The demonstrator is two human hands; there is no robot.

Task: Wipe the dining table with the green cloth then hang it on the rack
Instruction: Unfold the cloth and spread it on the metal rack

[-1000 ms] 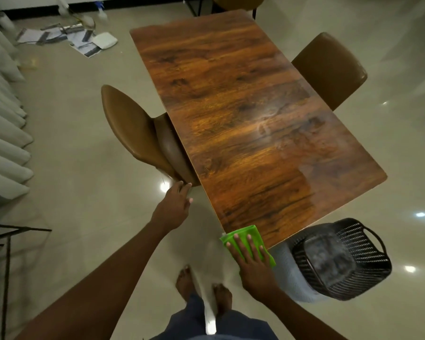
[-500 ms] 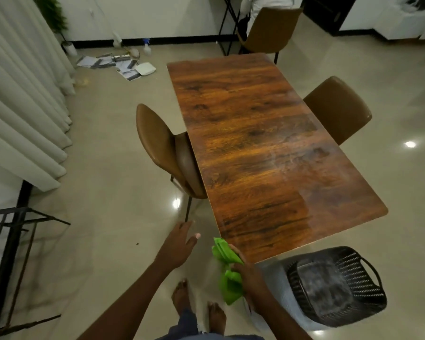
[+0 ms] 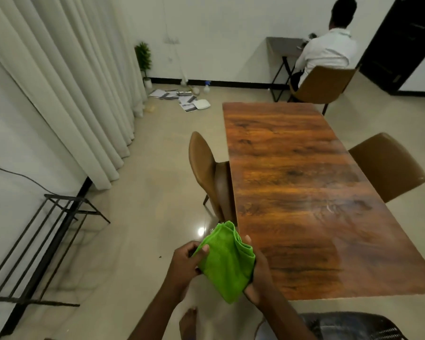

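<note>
While the green cloth [image 3: 227, 260] hangs off the counter [image 3: 304, 192], pinched at its edge by the left hand [image 3: 185, 262] and cupped by the right hand [image 3: 261, 278], it looks readied for draping over the rack [image 3: 38, 244] nearby.

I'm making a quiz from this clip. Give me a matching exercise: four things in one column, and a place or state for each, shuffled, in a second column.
Things:
1. cloth
2. rack
3. plant
4. table

Places or states:
A. by the wall on the left, nothing hung on it
B. far corner, beside the curtain
C. held in both hands, off the table
D. bare top, a chair on either side

Pairs: 1-C, 2-A, 3-B, 4-D
</note>
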